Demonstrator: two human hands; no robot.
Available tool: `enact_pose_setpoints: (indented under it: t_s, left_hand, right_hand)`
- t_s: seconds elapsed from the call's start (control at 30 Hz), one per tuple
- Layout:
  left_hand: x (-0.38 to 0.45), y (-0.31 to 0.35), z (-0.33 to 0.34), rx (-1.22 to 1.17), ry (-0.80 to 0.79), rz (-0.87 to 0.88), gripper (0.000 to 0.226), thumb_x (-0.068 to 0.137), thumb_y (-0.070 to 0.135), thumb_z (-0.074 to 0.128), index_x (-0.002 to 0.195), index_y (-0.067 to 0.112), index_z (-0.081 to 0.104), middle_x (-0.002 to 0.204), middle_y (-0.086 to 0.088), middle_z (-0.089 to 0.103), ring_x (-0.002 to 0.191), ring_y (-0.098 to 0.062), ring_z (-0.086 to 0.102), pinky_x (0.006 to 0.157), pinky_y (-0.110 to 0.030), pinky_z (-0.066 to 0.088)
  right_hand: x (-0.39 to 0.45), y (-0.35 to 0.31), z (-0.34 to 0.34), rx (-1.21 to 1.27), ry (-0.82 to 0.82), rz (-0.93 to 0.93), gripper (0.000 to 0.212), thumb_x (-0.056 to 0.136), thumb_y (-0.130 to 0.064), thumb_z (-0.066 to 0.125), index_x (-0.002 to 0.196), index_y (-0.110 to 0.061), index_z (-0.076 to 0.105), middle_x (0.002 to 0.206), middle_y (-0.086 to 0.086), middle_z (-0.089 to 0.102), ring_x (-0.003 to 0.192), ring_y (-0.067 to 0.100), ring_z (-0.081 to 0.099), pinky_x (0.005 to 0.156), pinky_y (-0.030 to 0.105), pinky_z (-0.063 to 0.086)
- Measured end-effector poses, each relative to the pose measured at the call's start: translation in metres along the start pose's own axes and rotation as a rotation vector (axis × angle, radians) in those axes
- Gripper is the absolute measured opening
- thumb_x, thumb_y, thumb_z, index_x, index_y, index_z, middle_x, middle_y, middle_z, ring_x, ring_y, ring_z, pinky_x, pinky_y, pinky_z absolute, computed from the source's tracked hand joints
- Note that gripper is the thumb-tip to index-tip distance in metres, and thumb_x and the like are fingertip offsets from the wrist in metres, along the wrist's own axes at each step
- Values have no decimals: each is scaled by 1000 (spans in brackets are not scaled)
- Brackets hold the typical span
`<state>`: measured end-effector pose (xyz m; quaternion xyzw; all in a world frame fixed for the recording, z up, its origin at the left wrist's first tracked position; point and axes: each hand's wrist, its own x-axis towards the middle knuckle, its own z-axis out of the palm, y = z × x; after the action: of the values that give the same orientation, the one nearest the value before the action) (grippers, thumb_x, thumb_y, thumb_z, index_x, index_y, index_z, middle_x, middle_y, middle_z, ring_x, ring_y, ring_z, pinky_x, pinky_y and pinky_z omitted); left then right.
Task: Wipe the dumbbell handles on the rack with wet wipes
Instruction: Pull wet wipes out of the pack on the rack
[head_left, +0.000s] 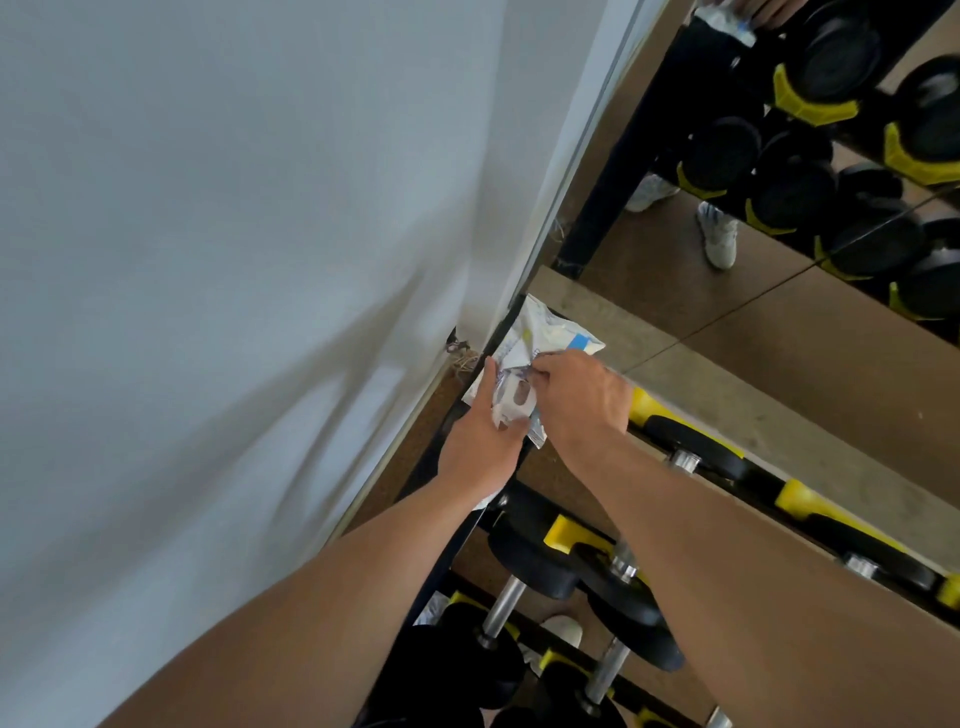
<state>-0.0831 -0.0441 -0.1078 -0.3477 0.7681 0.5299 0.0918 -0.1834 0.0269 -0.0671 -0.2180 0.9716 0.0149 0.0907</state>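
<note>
White wall (208, 260) fills everything to the left of the hands, and a mirror (779, 338) above and to the right of them reflects black-and-yellow dumbbells and a pair of pale shoes. Both hands meet at the wet wipes pack (540, 338), a crumpled white packet with a blue patch lying at the corner end of the rack's top shelf (769, 431), against the wall. Left hand (480, 452) grips the near end of the pack, thumb lying up along its side. Right hand (576, 397) has its fingertips bunched at the pack's opening, pinching what looks like the flap or a wipe, though blur makes it hard to tell which. Just right of the right wrist a dumbbell (691, 457) with a yellow collar lies along the shelf, and below both forearms further dumbbells (571, 571) with bare metal handles (501, 605) sit on the lower tiers of the rack
</note>
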Motion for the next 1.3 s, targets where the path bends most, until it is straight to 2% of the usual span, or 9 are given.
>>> enact_pose_setpoints:
  t_s: [0.3, 0.43, 0.57, 0.73, 0.83, 0.97, 1.07, 1.17, 1.3]
  left_hand:
    - [7, -9, 7, 148, 52, 46, 88, 96, 55, 53, 153, 44, -13, 99, 0, 72, 72, -12, 67, 65, -37, 60]
    - [6, -8, 6, 196, 50, 75, 93, 95, 55, 54, 153, 40, -18, 107, 1, 71, 68, -9, 66, 61, -27, 59]
    - [4, -7, 3, 238, 42, 97, 94, 95, 55, 54, 155, 35, -16, 87, 4, 68, 60, -8, 62, 55, -26, 56]
    - [11, -1, -4, 336, 118, 242, 88, 97, 48, 54, 156, 39, -10, 94, 6, 68, 62, -5, 58, 53, -22, 48]
    - [19, -3, -4, 380, 121, 277, 85, 96, 49, 56, 154, 47, -6, 114, 6, 68, 85, -11, 67, 66, -33, 58]
    - [21, -2, -2, 380, 121, 284, 88, 93, 49, 62, 156, 43, 0, 127, 6, 65, 99, -15, 68, 75, -38, 60]
    - [21, -3, -2, 336, 118, 268, 93, 90, 49, 65, 155, 44, -1, 132, 8, 63, 103, -15, 67, 80, -38, 59]
    - [22, -5, -1, 311, 110, 267, 96, 89, 49, 67, 155, 46, -3, 129, 11, 64, 100, -12, 67, 77, -34, 58]
    - [21, -5, -1, 347, 142, 273, 94, 90, 49, 66, 156, 43, 0, 109, 8, 69, 85, -10, 66, 65, -26, 51]
  right_hand:
    - [9, -8, -4, -72, -58, -2, 15, 98, -37, 58, 102, -31, 71, 94, -6, 59, 76, 16, 58, 56, 30, 45]
    - [8, -15, -4, -107, -81, -55, 21, 96, -30, 63, 114, -21, 65, 109, 1, 57, 99, 20, 56, 65, 32, 47]
    - [2, -16, 4, -157, -50, -122, 34, 97, -25, 59, 129, -13, 55, 124, 7, 51, 118, 23, 46, 75, 32, 48]
    - [10, -6, 5, -80, -165, -197, 45, 91, -27, 67, 130, -8, 54, 129, 8, 48, 123, 26, 40, 97, 37, 47]
    - [12, 2, -5, 5, -277, -230, 35, 85, -16, 70, 118, -9, 60, 125, 8, 49, 120, 28, 41, 101, 39, 43]
    - [12, 10, -16, 21, -314, -351, 23, 84, -7, 67, 104, -15, 61, 112, 4, 50, 110, 25, 47, 93, 37, 44]
    - [9, 13, -21, 133, -221, -242, 19, 89, -6, 64, 101, -20, 66, 110, 0, 57, 98, 20, 57, 80, 35, 55]
    - [7, 11, -20, 135, -139, -188, 20, 97, -22, 61, 114, -26, 71, 116, -3, 65, 101, 18, 63, 81, 36, 58]
    - [12, 1, -16, 64, -116, -139, 26, 99, -42, 56, 107, -25, 74, 106, -2, 64, 97, 17, 62, 78, 34, 57]
